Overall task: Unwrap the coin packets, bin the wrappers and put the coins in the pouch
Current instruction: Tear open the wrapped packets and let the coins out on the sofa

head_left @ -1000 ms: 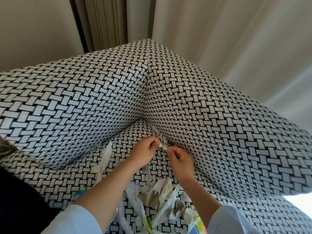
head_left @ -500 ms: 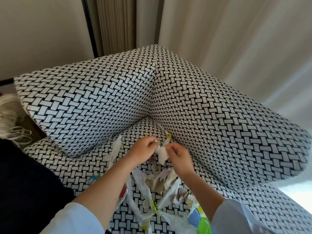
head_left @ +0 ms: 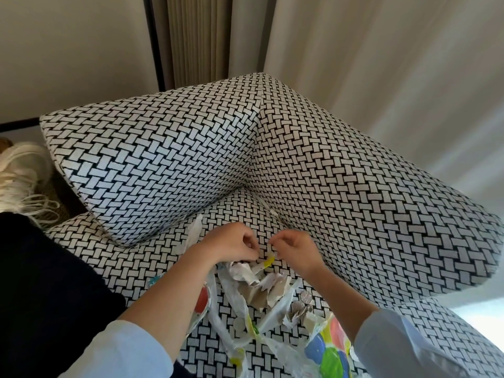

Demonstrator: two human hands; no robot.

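A head-worn camera looks down at a person's two hands working over the corner seat of a black-and-white basket-weave sofa [head_left: 141, 257]. The right hand [head_left: 296, 252] pinches a white and yellow wrapper strip [head_left: 268, 261] between thumb and forefinger. The left hand [head_left: 231, 246] is just beside it, fingers curled under. Its fingertips are turned away from the camera, so I cannot tell whether it grips the strip's other end or holds nothing.

The task looks partway done. Just below the hands, a heap of torn wrappers [head_left: 261, 290] lies on the seat, so the paper is off but not binned. A few loose coins [head_left: 305, 297] lie beside the heap on its right. They are out of their paper but not in any pouch. Unwrapping seems well under way, while binning the wrappers and pouching the coins appear to be left.

No pouch or bin can be recognised anywhere in view. A crumpled printed plastic bag [head_left: 327, 353] with blue, green and red patches sits at the bottom edge, cut off by the frame, and its role is unclear. I cannot make out whether sealed packets or more coins lie buried in the heap. The forearms and pale blue sleeves cover part of it. A dark fabric [head_left: 41, 282] fills the lower left.
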